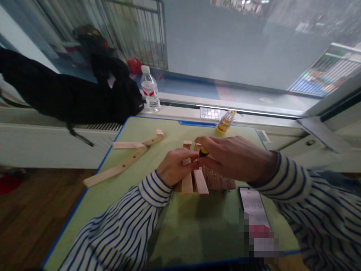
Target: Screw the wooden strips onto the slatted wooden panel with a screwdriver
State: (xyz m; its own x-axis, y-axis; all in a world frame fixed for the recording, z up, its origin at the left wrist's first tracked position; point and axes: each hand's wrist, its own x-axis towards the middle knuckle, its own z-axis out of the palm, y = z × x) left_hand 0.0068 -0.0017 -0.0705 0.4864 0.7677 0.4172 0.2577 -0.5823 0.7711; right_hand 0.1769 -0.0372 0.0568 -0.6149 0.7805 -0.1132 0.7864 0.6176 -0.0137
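A small wooden assembly of slats stands near the middle of the green table. My left hand is closed around one of its upright slats. Above it, my right hand is closed on a tool with a black and yellow handle, held over the top of the slats. The tool's tip is hidden behind my fingers. Both sleeves are blue and white striped.
A curved wooden piece with holes lies at the table's left. A yellow screwdriver set sits at the far edge, a phone at the near right. A water bottle and a black bag rest on the windowsill.
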